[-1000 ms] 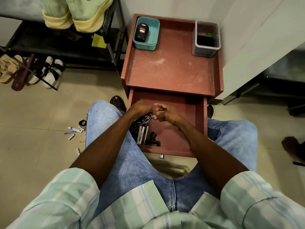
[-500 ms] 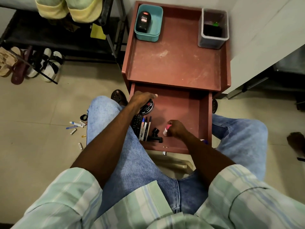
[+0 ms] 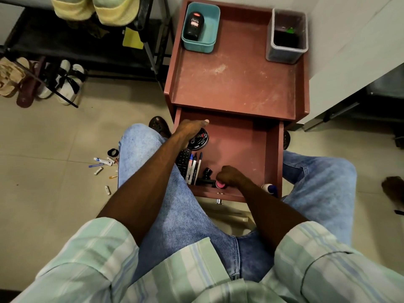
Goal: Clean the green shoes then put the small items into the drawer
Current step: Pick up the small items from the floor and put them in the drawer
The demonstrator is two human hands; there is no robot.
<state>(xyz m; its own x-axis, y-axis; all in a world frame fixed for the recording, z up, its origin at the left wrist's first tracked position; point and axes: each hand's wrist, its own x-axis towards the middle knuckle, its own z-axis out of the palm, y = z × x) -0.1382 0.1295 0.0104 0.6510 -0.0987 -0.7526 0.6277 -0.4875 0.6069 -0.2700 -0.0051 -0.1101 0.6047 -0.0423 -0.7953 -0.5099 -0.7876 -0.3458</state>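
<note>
While the drawer [image 3: 271,149] stands pulled out at mid-frame, its right and centre floor is bare, and the things in it crowd the left wall and the near edge. Against the left wall, the left hand [image 3: 189,130] curls over a round black tin [image 3: 200,141], gripping it. Below the tin lie a remote [image 3: 183,162] and pens [image 3: 193,169], packed side by side along that wall. At the near edge the right hand [image 3: 229,175] is fisted round a small pink item [image 3: 220,184], just beside a black clip [image 3: 207,174]. A white-and-blue item [image 3: 270,188] sits in the near right corner. Left of the drawer, small items [image 3: 102,164] lie scattered on the floor [image 3: 54,160] beside the knee. Green shoes [image 3: 98,7] sit on a rack [image 3: 150,40] at upper left.
</note>
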